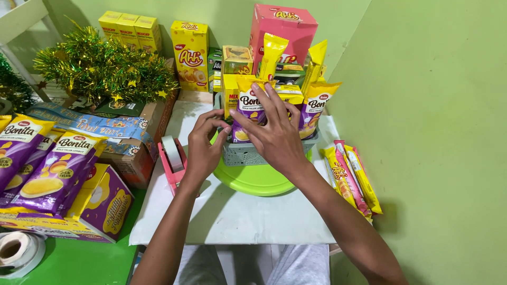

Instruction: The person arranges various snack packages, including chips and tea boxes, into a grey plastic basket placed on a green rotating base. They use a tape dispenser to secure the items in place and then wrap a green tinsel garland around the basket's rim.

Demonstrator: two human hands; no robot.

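Flat white board (237, 221) lies on the green tabletop (79, 264), green walls behind and to the right. On the board sits a round lime-green plastic plate (259, 182), and on the plate a small grey plastic basket (248, 153) packed upright with snack packs. Behind the basket stands a tall pink cardboard box (282, 26) and a yellow cardboard carton (190, 53); further left a row of three small yellow boxes (130, 31) and a clump of green-gold tinsel (100, 68).

Left of the board: a stack of purple-and-yellow snack bags (42, 163) lying flat on purple-yellow cartons (overlapping, exact count unclear).

Right hand (274, 134) lies flat against the front of the basket contents, fingers spread and extended, pressing a purple-and-yellow snack pouch (248, 105) that stands in the basket's front left; not closed round it, just pressing. Left hand (203, 145) is just beside the basket's left front corner, fingers curled in a pinch, thumb and fingertips meeting near the pouch's lower edge; what it pinches, can't tell.

A pink tape dispenser (171, 161) stands on the board, touching the left wrist. Thin yellow and pink wafer sticks (351, 177) lie on the board's right edge. A roll of tape (16, 250) sits bottom left.
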